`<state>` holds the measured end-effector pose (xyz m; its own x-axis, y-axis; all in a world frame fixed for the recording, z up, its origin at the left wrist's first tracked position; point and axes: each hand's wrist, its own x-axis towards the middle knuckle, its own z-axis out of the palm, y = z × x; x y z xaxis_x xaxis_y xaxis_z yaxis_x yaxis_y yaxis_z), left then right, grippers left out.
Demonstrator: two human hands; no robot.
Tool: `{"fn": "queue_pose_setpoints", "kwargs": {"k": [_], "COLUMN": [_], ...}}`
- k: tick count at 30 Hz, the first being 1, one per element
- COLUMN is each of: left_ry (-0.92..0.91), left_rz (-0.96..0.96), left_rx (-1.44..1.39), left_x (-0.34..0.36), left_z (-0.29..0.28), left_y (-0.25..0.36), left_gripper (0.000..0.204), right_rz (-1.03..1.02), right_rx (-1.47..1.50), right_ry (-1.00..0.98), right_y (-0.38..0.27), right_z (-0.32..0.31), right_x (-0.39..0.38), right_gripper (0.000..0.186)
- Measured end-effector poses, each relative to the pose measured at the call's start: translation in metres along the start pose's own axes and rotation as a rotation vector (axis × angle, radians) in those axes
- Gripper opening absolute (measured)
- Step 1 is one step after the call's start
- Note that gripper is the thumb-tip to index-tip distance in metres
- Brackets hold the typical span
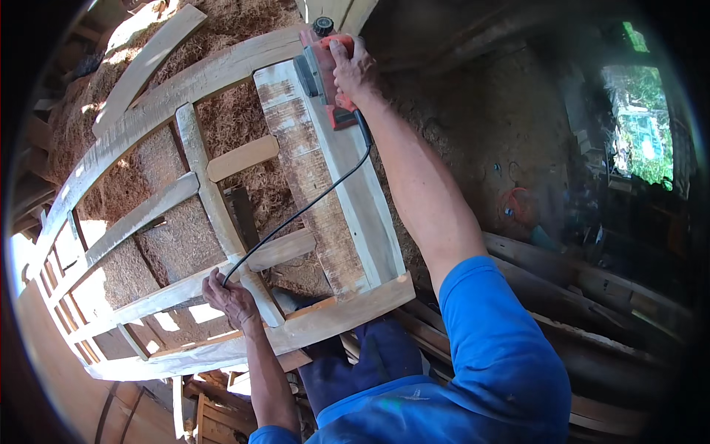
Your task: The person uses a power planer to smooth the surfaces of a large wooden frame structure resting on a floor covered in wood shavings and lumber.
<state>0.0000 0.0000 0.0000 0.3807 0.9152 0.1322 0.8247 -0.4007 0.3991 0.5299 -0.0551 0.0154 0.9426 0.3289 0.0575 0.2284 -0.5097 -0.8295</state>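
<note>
Your right hand [356, 72] grips the electric planer [324, 74] near the far end of the plank [366, 222]; your left hand [231, 300] (fingers curled) holds the power cord [318, 198] near frame [347, 317] openings.

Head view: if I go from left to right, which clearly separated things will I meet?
Slanted wooden plank at the upper left → left hand → red power planer → blue right sleeve → bright opening with greenery.

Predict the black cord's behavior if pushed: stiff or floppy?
Probably floppy: the black cord is thin and bows between left hand and red planer. Pushed lengthwise, that long span would likely buckle. The thicker sleeve at the planer may be stiffer.
</note>
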Motion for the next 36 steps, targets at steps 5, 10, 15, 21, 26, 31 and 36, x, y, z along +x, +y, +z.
{"fn": "queue_pose_setpoints", "kwargs": {"k": [5,10,15,21,26,31,36], "left_ry": [0.057,-0.032,-0.038,-0.020,-0.026,-0.066,-0.082], "left_rz": [-0.048,-0.082,-0.074,-0.101,-0.118,-0.150,-0.154], "left_rx": [0.074,0.193,0.215,0.201,0.194,0.204,0.149], "left_x": [0.033,0.022,0.024,0.024,0.024,0.026,0.024], "left_z": [0.035,0.047,0.043,0.045,0.050,0.039,0.048], "left_y": [0.033,0.035,0.036,0.037,0.040,0.036,0.036], "left_gripper": [0.028,0.037,0.038,0.037,0.038,0.039,0.041], "right_rz": [-0.304,-0.110,-0.003,-0.005,0.059,0.234,0.184], "right_rx": [-0.149,0.133,0.175,0.265,0.142,0.058,0.223], "right_ry": [0.324,0.096,0.057,0.092,0.039,-0.110,-0.109], "right_y": [0.003,-0.008,-0.031,-0.051,-0.042,-0.048,-0.010], "right_z": [0.019,0.028,0.033,0.038,0.022,-0.014,-0.076], "right_x": [0.014,0.046,0.066,0.077,0.047,-0.058,-0.191], "right_gripper": [0.052,0.046,0.042,0.040,0.047,0.057,0.055]}}
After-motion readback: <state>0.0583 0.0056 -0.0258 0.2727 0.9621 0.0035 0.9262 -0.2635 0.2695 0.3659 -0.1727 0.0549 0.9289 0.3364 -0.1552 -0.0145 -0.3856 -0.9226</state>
